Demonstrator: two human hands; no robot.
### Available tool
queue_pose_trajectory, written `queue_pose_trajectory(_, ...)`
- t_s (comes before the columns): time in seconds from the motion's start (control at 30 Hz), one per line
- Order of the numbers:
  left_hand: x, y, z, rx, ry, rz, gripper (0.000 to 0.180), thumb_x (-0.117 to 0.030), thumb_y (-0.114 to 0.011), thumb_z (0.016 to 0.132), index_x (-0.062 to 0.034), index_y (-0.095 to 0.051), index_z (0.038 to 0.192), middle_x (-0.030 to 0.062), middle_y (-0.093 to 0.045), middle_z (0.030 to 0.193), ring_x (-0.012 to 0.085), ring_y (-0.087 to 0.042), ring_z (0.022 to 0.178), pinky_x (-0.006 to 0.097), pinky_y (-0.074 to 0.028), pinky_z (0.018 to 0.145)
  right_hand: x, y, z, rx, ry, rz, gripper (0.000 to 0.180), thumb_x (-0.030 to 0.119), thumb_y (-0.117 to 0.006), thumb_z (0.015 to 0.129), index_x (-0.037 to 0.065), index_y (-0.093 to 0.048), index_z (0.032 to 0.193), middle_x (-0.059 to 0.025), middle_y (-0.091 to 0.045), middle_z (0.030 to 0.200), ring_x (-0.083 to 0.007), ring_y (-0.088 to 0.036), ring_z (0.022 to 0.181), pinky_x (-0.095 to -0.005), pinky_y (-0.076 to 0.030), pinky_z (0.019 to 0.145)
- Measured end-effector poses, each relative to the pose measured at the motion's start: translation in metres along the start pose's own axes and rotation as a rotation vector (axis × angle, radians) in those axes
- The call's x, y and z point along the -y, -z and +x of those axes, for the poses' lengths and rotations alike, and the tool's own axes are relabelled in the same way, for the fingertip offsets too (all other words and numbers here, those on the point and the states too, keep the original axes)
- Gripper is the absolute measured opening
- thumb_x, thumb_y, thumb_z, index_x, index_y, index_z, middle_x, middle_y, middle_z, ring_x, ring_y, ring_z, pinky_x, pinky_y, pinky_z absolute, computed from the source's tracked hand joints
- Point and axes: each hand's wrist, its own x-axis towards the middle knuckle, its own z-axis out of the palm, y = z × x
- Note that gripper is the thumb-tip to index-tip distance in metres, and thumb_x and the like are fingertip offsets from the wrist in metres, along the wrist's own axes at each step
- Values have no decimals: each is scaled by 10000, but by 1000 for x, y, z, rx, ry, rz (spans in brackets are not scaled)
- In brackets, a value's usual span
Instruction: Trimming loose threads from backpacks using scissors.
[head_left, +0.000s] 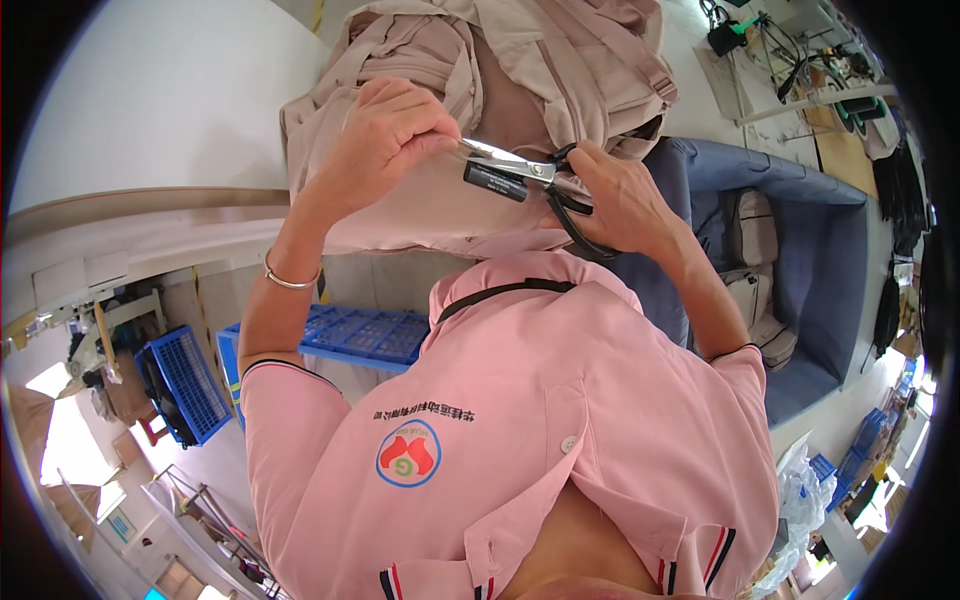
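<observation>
My right hand [625,205] grips black-handled scissors [530,168], with the silver blades pointing left. My left hand [385,130] has its fingertips pinched together right at the blade tips, holding the upper end of a small black tag [495,182] that hangs just under the blades. Both hands are raised over a beige garment [520,60] heaped on the white table [170,90]. A silver bangle [290,280] circles my left wrist. My pink polo shirt [520,440] fills the lower part of the view.
A blue fabric bin [830,260] at the right holds more beige garments [755,250]. Blue plastic crates [360,335] and another crate [185,385] lie below the table at the left. Cables and equipment [800,60] sit at the top right.
</observation>
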Motion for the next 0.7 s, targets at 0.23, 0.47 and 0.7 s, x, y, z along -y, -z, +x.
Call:
queue_pose_trajectory(0.23, 8, 0, 4, 15, 1, -40, 95, -158, -655, 894, -83, -645, 837, 3, -611, 831, 208, -564, 891, 351, -349, 948, -5, -13, -1, 26, -36, 52, 495, 456, -726, 839, 8, -519, 872, -178, -584, 888, -405, -622, 752, -478, -478, 630)
queue_pose_trajectory(0.47, 15, 2, 3, 19, -3, -58, 84, -158, -667, 884, -82, -651, 850, 12, -615, 832, 214, -566, 896, 353, -353, 953, -13, -16, 1, 38, -45, 29, 469, 429, -731, 843, 11, -521, 873, -175, -586, 840, -399, -614, 755, -480, -477, 636)
queue_pose_trajectory(0.7, 12, -8, -1, -71, 320, -392, 208, -45, -716, 846, -79, -651, 1040, -13, -618, 859, 155, -563, 912, 302, -421, 923, -21, -16, 22, -109, -94, 227, 459, 370, -786, 810, 5, -511, 854, -156, -514, 767, -349, -529, 689, -408, -429, 627)
